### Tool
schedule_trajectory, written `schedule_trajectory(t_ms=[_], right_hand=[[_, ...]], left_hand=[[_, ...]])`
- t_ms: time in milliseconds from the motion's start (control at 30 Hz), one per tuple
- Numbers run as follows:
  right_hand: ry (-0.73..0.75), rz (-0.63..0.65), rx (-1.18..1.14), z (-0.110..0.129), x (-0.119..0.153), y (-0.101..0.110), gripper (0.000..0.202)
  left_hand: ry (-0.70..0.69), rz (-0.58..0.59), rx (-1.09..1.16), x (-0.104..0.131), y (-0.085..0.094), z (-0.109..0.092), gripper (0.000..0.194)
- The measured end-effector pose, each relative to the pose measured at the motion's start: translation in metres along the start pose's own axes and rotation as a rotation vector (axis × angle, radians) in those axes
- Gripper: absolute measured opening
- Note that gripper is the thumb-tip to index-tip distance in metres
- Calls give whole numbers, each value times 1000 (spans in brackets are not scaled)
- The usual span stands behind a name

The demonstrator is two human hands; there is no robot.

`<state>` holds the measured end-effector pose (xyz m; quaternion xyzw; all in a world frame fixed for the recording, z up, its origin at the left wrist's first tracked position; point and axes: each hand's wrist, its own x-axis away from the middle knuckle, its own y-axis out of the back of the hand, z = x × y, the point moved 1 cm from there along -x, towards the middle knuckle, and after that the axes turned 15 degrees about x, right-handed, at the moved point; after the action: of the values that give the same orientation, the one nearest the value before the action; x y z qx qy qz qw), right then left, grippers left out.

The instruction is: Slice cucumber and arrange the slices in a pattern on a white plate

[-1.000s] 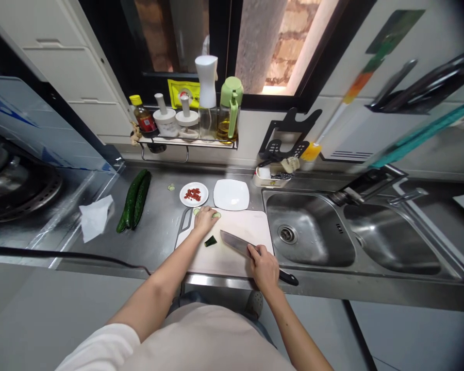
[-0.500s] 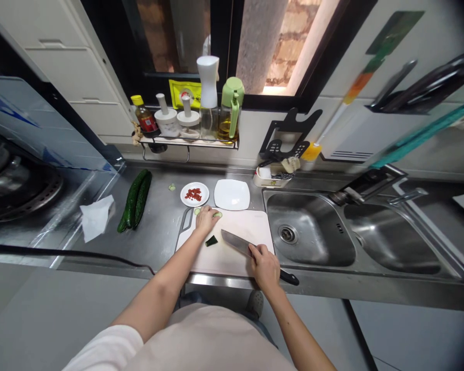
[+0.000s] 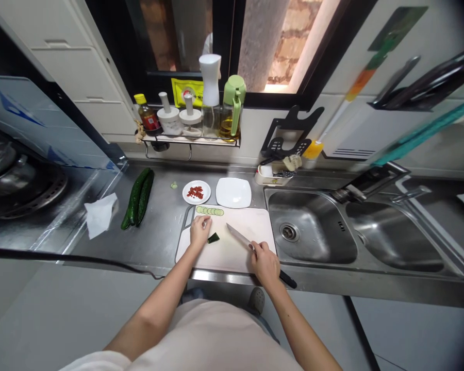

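On the white cutting board (image 3: 242, 255), my right hand (image 3: 266, 262) grips a kitchen knife (image 3: 237, 236) whose blade slants up to the left. Its black handle end sticks out past my wrist. My left hand (image 3: 200, 232) is over the board's left side, fingers curled in with the tips close together; anything between them is hidden. Just right of it lies a short dark-green cucumber piece (image 3: 213, 237), apart from the blade. A row of several thin cucumber slices (image 3: 210, 211) lies along the board's upper left edge, beyond my left hand.
Behind the board stand a small plate (image 3: 186, 194) of chopped red bits and a white square plate (image 3: 234, 192). Whole cucumbers (image 3: 141, 198) and a crumpled white paper (image 3: 99, 215) lie left. A double sink (image 3: 313, 226) adjoins the board's right side. Bottles stand on a rack (image 3: 201, 142).
My left hand has drawn back from the slices toward me, uncovering the row. The knife blade has turned slightly and now shows narrower. The cucumber piece stays on the board.
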<state>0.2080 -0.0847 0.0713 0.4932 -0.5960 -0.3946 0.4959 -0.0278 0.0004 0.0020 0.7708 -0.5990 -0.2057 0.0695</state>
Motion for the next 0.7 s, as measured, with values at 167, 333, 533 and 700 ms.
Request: schedule_trajectory(t_ms=[167,333,533,700], right_hand=[[1,53,2,6,-4,3,34],[21,83,-64,12,-7,5,36],[72,106,-177,23,-7,6,37],[88,125,-192,28,-6,9,36]], left_hand=[[-50,27,11,33,14,1,19],[-110,77,-16,48,18,0,18],[-168,143,-3,52,12,-1,19],[-193,150,-3,50,7,1,18]])
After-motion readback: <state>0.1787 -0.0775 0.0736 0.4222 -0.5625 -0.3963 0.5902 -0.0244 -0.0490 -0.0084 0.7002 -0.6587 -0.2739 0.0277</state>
